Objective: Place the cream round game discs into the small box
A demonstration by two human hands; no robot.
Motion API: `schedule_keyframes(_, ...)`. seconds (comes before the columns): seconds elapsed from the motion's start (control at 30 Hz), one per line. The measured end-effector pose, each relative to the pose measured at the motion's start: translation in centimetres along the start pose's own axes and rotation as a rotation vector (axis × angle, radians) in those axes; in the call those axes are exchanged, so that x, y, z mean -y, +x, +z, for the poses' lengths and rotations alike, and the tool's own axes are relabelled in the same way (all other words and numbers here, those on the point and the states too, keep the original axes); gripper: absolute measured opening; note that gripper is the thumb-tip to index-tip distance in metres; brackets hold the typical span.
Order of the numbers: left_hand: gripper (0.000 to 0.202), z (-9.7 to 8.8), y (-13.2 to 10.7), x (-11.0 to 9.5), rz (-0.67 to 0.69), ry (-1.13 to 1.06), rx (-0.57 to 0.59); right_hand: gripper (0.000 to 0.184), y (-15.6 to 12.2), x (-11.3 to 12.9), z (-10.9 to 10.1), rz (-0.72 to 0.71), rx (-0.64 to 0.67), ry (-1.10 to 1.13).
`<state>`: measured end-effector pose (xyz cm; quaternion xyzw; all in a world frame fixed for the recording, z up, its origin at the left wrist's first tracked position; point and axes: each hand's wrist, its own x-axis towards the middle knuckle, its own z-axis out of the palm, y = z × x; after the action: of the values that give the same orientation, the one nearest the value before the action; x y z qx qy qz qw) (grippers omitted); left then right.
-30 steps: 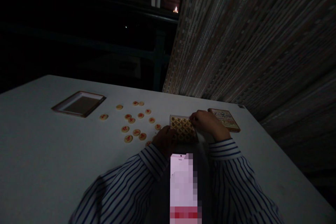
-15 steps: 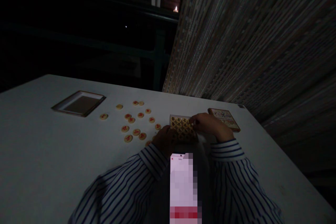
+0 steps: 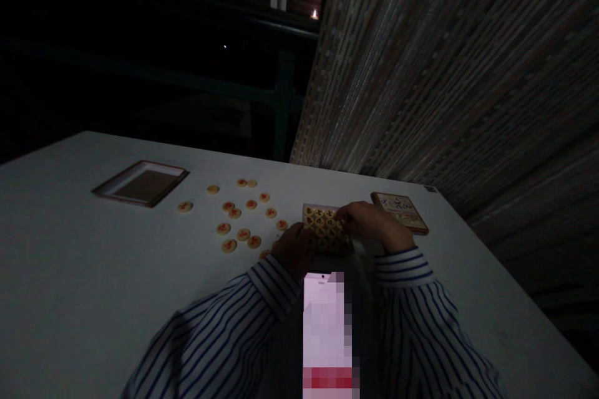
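Between my hands is a shallow box (image 3: 319,206) filled with rows of round Chinese chess pieces (image 3: 320,222) with dark characters. My left hand (image 3: 294,245) is closed at the box's left side, its fingers curled against the edge. At the far right corner, my right hand (image 3: 369,222) has its fingers pinched together over the end of the top rows. Whatever those fingertips hold is hidden. Left of the box, several red-lettered Chinese chess pieces (image 3: 251,205) lie scattered on the white table (image 3: 103,274). One piece (image 3: 213,189) shows no clear character.
An open shallow tray or lid (image 3: 150,186) lies at the far left. Behind my right hand sits a flat printed box (image 3: 401,212). A lit phone (image 3: 325,324) is close to my body. A string curtain (image 3: 412,62) hangs beyond the table's back right edge.
My right hand has shifted very slightly left at the box's corner. My left hand and the loose pieces stay in place.
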<state>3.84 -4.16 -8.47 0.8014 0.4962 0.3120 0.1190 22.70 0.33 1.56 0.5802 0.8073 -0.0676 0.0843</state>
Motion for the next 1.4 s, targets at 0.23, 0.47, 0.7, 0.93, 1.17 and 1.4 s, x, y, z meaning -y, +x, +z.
schedule_keyframes(0.23,0.027,-0.38,0.27,-0.22,-0.023,-0.008,0.052,0.036,-0.16,0.18,-0.17,0.016,0.007,0.015)
schedule_keyframes(0.47,0.030,-0.56,0.14,-0.34,-0.055,-0.006,0.084,0.034,-0.11,-0.09,-0.11,0.001,-0.005,0.024)
schedule_keyframes(0.7,0.031,-0.64,0.26,-0.22,-0.059,-0.003,0.121,0.036,-0.18,0.05,-0.32,-0.007,-0.001,0.023)
schedule_keyframes(0.93,0.031,-0.48,0.15,-0.24,-0.037,0.003,0.082,0.035,-0.25,0.25,-0.20,0.001,-0.001,-0.023)
schedule_keyframes(1.17,0.034,-0.53,0.12,-0.23,-0.046,-0.011,0.092,0.034,-0.25,0.30,-0.31,-0.008,0.013,-0.008)
schedule_keyframes(1.4,0.035,-0.06,0.12,0.12,-0.051,-0.013,0.083,0.034,-0.33,0.32,-0.42,0.002,0.003,-0.010)
